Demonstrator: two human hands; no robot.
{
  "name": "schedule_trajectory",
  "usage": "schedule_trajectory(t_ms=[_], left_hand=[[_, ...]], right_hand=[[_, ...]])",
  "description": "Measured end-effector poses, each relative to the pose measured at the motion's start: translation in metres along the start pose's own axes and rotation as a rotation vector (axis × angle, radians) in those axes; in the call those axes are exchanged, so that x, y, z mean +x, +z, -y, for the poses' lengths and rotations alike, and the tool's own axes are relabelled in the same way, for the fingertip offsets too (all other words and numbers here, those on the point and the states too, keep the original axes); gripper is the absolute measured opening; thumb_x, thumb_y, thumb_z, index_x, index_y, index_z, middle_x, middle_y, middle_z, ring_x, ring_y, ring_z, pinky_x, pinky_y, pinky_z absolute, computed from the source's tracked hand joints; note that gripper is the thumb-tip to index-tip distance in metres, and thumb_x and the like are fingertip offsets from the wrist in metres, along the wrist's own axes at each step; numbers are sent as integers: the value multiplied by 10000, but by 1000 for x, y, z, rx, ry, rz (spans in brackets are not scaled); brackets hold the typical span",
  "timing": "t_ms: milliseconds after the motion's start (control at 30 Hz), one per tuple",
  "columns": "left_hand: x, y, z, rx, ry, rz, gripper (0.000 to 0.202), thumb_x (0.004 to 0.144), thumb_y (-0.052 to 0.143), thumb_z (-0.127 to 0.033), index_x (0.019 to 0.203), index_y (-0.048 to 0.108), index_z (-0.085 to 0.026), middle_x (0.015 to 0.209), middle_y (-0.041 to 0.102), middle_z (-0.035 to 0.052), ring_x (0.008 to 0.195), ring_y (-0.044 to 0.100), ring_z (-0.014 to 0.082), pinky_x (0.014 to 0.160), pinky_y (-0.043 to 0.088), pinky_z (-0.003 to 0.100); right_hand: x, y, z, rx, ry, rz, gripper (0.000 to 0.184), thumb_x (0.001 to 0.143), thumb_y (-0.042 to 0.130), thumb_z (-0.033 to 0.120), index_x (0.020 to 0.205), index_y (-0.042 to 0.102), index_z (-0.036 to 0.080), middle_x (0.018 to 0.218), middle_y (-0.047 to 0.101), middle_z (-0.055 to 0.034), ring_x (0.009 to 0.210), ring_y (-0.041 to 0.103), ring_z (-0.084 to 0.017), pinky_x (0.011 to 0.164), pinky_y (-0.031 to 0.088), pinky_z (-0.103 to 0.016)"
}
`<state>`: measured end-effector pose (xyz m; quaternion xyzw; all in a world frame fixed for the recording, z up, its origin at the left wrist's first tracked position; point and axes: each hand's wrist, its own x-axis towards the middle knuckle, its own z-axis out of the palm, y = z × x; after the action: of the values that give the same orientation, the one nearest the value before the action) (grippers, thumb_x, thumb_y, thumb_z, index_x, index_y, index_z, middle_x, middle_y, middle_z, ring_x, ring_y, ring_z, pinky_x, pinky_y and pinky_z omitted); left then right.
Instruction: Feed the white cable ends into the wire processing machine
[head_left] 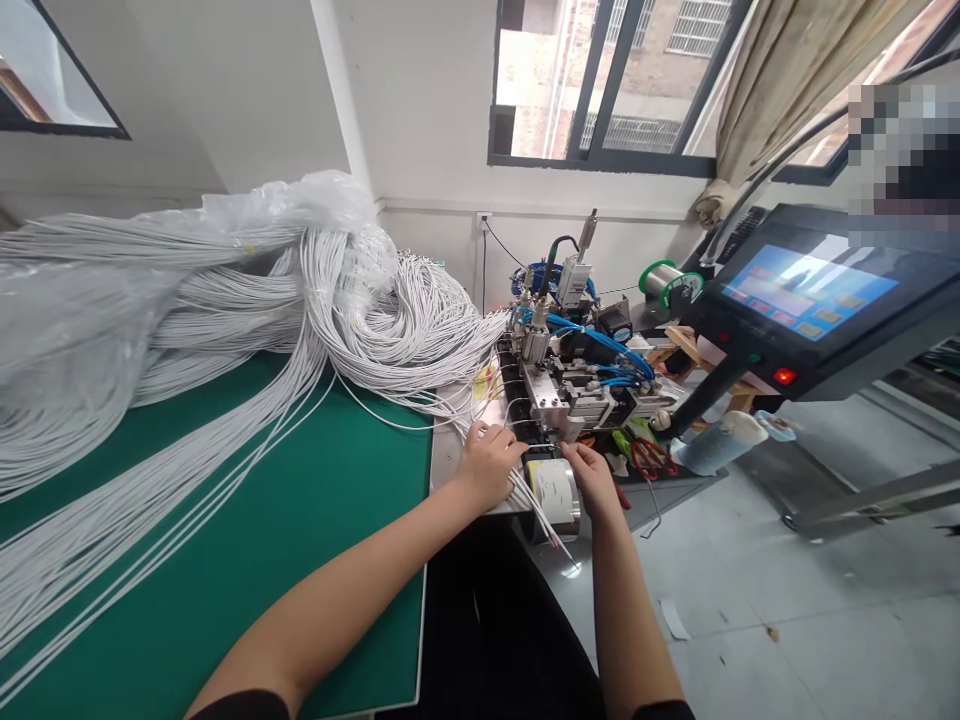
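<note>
My left hand (491, 468) is closed around several thin white cables (541, 520), whose loose ends hang out below it toward the floor. One white cable (540, 446) stretches from its fingertips across to my right hand (591, 475). There my thumb and finger pinch around the cable's tip, which they mostly cover. Both hands are at the front end of a benchtop machine (551, 415) with metal blocks, air cylinders and blue tubes. Other white cables lead into its side in a row. Just beneath the hands sits a metal cylinder with a white label (556, 490).
Large bundles of white cable (420, 320), partly under clear plastic (67, 340), cover much of the green tabletop (322, 590). A touchscreen panel (810, 290) stands at right, near a wire spool (670, 285). Red-handled pliers (652, 458) and a blue roll (720, 443) lie beside the machine.
</note>
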<state>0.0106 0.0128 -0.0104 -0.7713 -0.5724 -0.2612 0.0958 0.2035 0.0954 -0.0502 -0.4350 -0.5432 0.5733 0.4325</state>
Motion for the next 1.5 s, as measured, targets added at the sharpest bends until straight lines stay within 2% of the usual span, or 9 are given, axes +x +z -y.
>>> schedule_trajectory(t_ms=[300,467,600,867,967,1100,1200,1400,1500], left_hand=[[0,-1,0,6,-21,42,409,655,570,-72,1033,662,-198,995,669,67,984,573,234,934,319,441],[1,-5,-4,61,-119,27,320,738,576,-150,1046,652,-190,1064,655,93,1060,546,268,965,288,480],[2,-5,-5,63,-93,-36,254,812,547,-166,1042,649,-202,1112,646,83,1091,535,256,965,280,475],[3,-5,-5,26,-8,-176,191,930,485,-227,992,665,-225,980,685,31,955,579,195,903,295,415],[3,-7,-5,12,5,-189,203,943,468,-233,990,665,-224,953,690,29,926,584,187,886,299,405],[3,-7,-4,6,23,-217,192,945,471,-231,986,658,-220,934,694,19,893,590,179,868,312,395],[3,-6,-4,18,35,-251,171,947,489,-237,969,658,-222,922,698,9,871,593,173,869,316,395],[3,-3,-2,6,66,-248,173,946,492,-236,949,665,-224,915,701,19,850,600,168,855,334,377],[2,-2,-1,-26,100,-234,188,943,482,-221,1008,658,-226,922,701,19,845,612,163,843,346,366]], right_hand=[[-13,-4,23,-138,-150,-20,416,754,667,532,585,521,180,552,443,29,545,376,-116,524,298,-248],[-20,-9,27,-180,-163,-9,373,810,636,490,633,537,176,603,461,23,579,393,-117,554,307,-247],[-25,-11,28,-191,-187,41,352,831,623,475,658,559,175,633,489,8,609,431,-128,579,334,-251],[-49,-4,51,-239,-212,216,291,860,605,441,769,623,166,653,522,-4,589,451,-126,532,345,-242],[-58,-3,61,-307,-246,345,260,866,612,408,897,677,158,734,589,-30,606,470,-127,533,356,-241],[-67,0,70,-436,-341,592,288,896,590,349,1125,679,198,794,621,-29,622,481,-121,556,368,-232],[-70,6,73,-528,-417,687,277,920,561,310,1157,682,232,813,644,-26,672,518,-128,602,385,-227],[-72,11,70,-541,-458,597,192,911,557,245,990,726,200,810,683,-46,709,585,-146,615,414,-225],[-71,10,68,-490,-473,509,180,903,572,257,968,729,199,841,700,-57,728,618,-157,641,450,-239]])
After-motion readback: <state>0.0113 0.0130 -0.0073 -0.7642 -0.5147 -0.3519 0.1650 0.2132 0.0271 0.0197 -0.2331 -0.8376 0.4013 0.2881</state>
